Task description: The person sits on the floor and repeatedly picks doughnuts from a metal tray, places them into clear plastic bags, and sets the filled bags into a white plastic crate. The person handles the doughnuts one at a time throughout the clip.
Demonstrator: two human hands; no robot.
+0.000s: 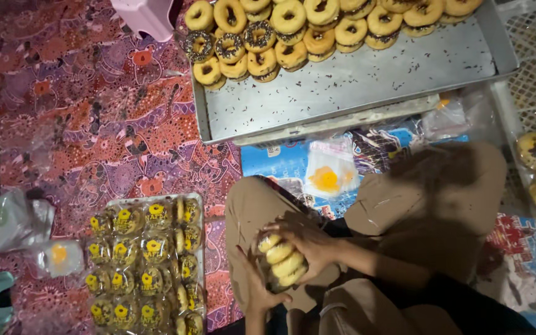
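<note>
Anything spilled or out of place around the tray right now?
Yes: dark sprinkles are scattered over the bare floor of the metal tray, below the doughnuts. A loose clear bag lies on the mat nearby.

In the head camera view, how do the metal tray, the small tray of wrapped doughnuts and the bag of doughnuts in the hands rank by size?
Largest to smallest, as they look:
1. Metal tray
2. Small tray of wrapped doughnuts
3. Bag of doughnuts, held between the left hand and right hand; it sits nearer the camera, yet looks smallest.

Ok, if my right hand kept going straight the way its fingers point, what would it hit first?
The right hand points left across the bag of doughnuts it holds. Beyond that, probably the tray of packed doughnuts on the mat, though depth is unclear.
</note>
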